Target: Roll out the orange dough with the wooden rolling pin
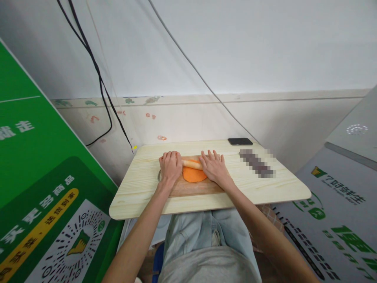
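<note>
I logged left hand (171, 165) and right hand (214, 167) open flat, palms pressing the rolling pin (191, 164) across orange dough (193, 175), board (194, 189) at the tabletop's (138, 188) near edge.

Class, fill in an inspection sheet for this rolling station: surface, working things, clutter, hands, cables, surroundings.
Surface: pale wooden table bearing a darker cutting board.
Working things: orange dough on the board, rolling pin across its far part.
Clutter: dark phone at the far edge; blurred item nearer, right.
Hands: left hand and right hand flat on the pin's ends.
Cables: black cables and a grey cable down the wall.
Surroundings: green printed board left, grey printed board right.
</note>
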{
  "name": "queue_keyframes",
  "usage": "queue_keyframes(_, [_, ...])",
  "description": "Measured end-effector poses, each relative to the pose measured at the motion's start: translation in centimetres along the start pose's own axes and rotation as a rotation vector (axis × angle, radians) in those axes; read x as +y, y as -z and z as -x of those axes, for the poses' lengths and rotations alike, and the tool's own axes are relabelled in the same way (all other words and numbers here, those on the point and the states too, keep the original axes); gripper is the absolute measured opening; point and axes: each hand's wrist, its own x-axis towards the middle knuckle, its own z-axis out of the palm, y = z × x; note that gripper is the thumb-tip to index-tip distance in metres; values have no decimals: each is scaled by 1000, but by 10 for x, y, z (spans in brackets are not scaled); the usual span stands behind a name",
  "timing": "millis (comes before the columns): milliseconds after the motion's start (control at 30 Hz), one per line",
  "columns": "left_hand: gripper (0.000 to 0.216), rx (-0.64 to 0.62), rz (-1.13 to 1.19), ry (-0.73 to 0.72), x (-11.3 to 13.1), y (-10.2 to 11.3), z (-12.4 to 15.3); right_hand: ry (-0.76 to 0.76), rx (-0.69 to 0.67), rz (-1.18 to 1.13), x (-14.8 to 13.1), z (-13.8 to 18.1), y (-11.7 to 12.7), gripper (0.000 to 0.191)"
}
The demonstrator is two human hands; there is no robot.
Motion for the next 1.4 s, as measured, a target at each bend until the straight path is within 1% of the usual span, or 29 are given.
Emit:
queue_keyframes(67, [32, -15, 14, -30, 0, -3, 0, -35, -19, -18, 4, -11, 1, 65])
queue_keyframes(133, [29, -25, 21, -61, -1, -6, 0, -53, -6, -52, 6, -18, 2, 62])
queue_keyframes(233, [29, -44, 18, -76, -3, -12, 0, -28, 87, -115, 9, -21, 5, 62])
queue_keyframes(333, [29, -52, 23, -71, -6, -15, -1, 63, 159, -162, 10, -16, 8, 59])
queue_keyframes(467, [29, -40, 60, -99, -10, -18, 0, 282, 140, -158, 13, -7, 11, 41])
queue_keyframes(533, [28, -18, 90, -111, -11, -19, 0, 358, 138, -145, 16, -6, 11, 32])
queue_keyframes(633, [31, 60, 140, -110, -12, -22, 0, 395, 162, -151, 20, -7, 7, 25])
queue_keyframes(733, [36, 163, 188, -88, -13, -24, -1, 366, 218, -176, 23, -12, -1, 21])
queue_keyframes(800, [33, 182, 214, -82, -12, -24, -2, 310, 274, -205, 24, -15, -7, 20])
queue_keyframes(867, [28, 129, 233, -116, -11, -23, -1, 238, 331, -237, 26, -18, -12, 21])
queue_keyframes(967, [23, -76, 233, -271, -9, -19, 2, 135, 382, -277, 28, -21, -17, 26])
queue_keyframes(1033, [28, -214, 220, -383, -7, -15, 5, 82, 388, -295, 28, -22, -19, 27])
queue_keyframes(1100, [41, -305, 219, -460, -6, -10, 8, 41, 378, -304, 28, -22, -19, 28])
queue_keyframes(1200, [62, -393, 248, -531, -5, -3, 10, 2, 353, -305, 28, -22, -18, 29])
queue_keyframes(1267, [75, -429, 271, -559, -5, -1, 10, -11, 344, -305, 27, -22, -17, 29])
queue_keyframes(1333, [84, -441, 294, -568, -7, -1, 10, -16, 341, -308, 27, -22, -15, 29])
queue_keyframes(1400, [88, -433, 331, -562, -9, -4, 9, -20, 338, -311, 26, -21, -14, 29])
